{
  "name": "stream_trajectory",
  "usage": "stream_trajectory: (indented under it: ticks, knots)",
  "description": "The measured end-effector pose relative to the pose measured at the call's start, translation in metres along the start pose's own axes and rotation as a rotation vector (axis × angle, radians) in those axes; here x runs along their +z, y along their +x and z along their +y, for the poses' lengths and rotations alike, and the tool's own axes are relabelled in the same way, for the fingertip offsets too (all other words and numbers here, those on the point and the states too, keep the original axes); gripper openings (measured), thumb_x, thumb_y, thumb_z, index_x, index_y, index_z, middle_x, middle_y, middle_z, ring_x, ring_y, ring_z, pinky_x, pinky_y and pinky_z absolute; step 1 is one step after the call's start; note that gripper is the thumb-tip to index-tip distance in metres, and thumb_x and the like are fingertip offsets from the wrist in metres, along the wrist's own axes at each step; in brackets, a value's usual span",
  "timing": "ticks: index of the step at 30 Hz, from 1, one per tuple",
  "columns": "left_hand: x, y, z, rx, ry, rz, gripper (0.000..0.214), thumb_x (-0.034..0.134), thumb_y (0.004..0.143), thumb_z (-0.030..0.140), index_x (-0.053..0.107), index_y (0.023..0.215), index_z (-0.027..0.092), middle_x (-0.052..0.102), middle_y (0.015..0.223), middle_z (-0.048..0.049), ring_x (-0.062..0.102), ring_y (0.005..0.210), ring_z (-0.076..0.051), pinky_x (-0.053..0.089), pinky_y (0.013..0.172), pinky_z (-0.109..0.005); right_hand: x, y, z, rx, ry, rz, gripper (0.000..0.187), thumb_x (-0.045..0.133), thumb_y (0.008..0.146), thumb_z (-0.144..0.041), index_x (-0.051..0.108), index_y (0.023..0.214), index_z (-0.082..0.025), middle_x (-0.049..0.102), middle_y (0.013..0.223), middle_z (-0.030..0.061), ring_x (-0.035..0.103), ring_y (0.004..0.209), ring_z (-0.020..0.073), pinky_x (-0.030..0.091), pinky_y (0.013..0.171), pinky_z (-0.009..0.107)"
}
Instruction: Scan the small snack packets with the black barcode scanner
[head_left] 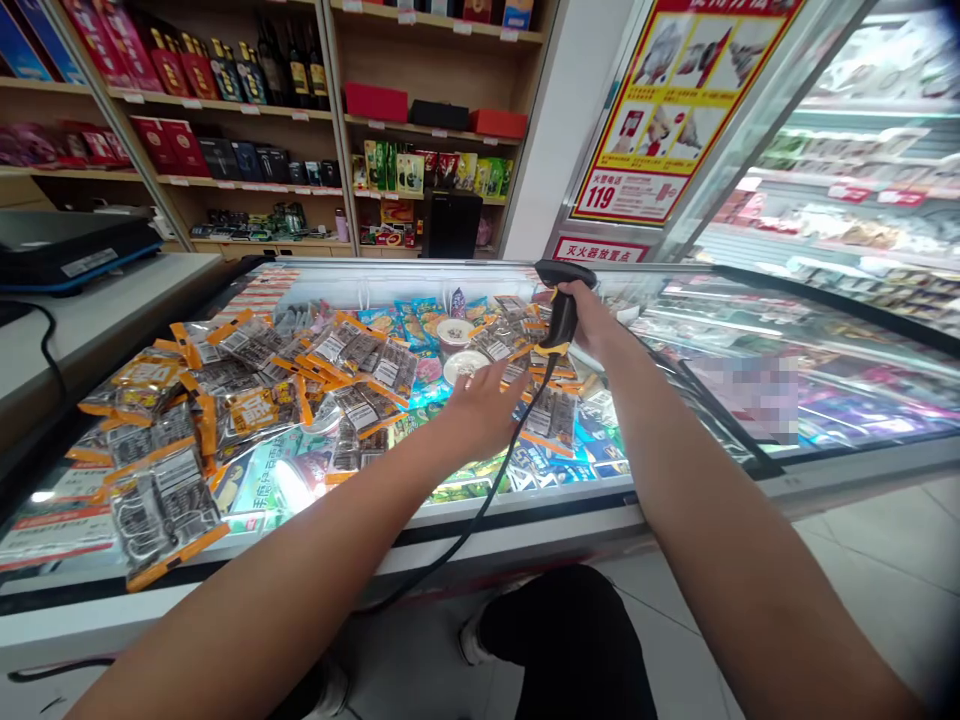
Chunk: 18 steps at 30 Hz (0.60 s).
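Observation:
My right hand (594,318) is wrapped round the handle of a black and yellow barcode scanner (562,318), held above the glass top of a freezer with its head pointing up and away. A black cable (491,490) hangs from the handle, passes beside my left hand and drops over the front edge. My left hand (486,412) is stretched over the glass with its fingers apart, close to clear snack packets with orange ends (551,415). Whether its fingertips touch a packet is hard to see. More such packets (255,385) lie in a loose heap to the left, barcode labels showing on several.
The freezer's front rim (517,525) runs before my legs. On the left a counter (90,300) carries a black scale-like device (71,245). Shelves (247,105) with bottles and boxes stand behind. To the right, more sliding glass (825,330) covers frozen goods.

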<state>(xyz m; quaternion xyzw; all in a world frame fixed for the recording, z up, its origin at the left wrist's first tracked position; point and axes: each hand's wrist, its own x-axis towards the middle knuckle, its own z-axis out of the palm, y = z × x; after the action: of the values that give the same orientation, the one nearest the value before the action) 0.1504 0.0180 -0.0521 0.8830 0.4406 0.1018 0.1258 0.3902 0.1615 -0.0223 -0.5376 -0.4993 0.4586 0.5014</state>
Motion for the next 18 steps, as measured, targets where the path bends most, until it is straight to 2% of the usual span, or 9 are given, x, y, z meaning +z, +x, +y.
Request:
stream_trajectory:
  ticks: [2,4,7,10,14,18]
  knots:
    - [0.012,0.003,0.002,0.123,0.007,0.009,0.07,0.05,0.103,0.038,0.025,0.167,0.026,0.011,0.179,-0.0186,0.015,0.165,-0.037,0.027,0.126,-0.064,0.003,0.01,-0.004,0.024,-0.029,-0.038,0.035,0.058,0.092,-0.048,0.071,0.112,-0.023,0.077,0.093,0.0047,0.064,0.068,0.0188,0.055,0.059,0.028]
    - [0.018,0.005,-0.001,0.189,0.019,0.024,0.069,0.048,0.105,0.042,0.023,0.167,0.025,0.009,0.179,-0.0205,0.011,0.166,-0.036,0.027,0.126,-0.063,0.007,0.021,-0.009,0.055,-0.114,-0.071,0.036,0.056,0.094,-0.05,0.072,0.112,-0.023,0.076,0.086,0.0044,0.064,0.067,0.0196,0.054,0.061,0.029]
    - [0.02,0.008,-0.006,0.208,0.013,0.031,0.076,0.048,0.105,0.05,0.017,0.169,0.024,0.011,0.178,-0.021,0.013,0.166,-0.035,0.028,0.127,-0.061,0.015,0.039,-0.012,0.083,-0.239,-0.128,0.038,0.054,0.096,-0.05,0.074,0.113,-0.023,0.077,0.087,0.0056,0.068,0.077,0.0232,0.056,0.072,0.033]
    - [0.02,0.008,-0.005,0.172,-0.022,0.052,0.095,0.047,0.101,0.064,0.008,0.17,0.012,0.014,0.178,-0.0207,0.017,0.165,-0.032,0.028,0.129,-0.056,0.021,0.048,-0.009,0.074,-0.32,-0.195,0.034,0.055,0.095,-0.047,0.074,0.108,-0.022,0.079,0.1,0.006,0.068,0.089,0.0241,0.055,0.08,0.033]
    - [0.022,0.01,0.003,0.101,0.043,0.045,0.1,0.046,0.1,0.067,0.011,0.168,0.004,0.015,0.178,-0.0195,0.017,0.165,-0.031,0.023,0.132,-0.05,0.02,0.04,-0.004,0.108,-0.548,-0.191,0.039,0.056,0.093,-0.056,0.073,0.102,-0.022,0.078,0.1,0.0057,0.066,0.085,0.0232,0.051,0.074,0.033]
    - [0.023,0.009,0.008,0.044,0.109,0.037,0.108,0.048,0.096,0.073,0.014,0.169,0.002,0.014,0.178,-0.0202,0.011,0.166,-0.034,0.017,0.133,-0.05,0.013,0.016,-0.005,0.076,-0.599,-0.22,0.043,0.058,0.091,-0.061,0.071,0.102,-0.021,0.074,0.087,0.0062,0.062,0.074,0.0217,0.049,0.066,0.032]
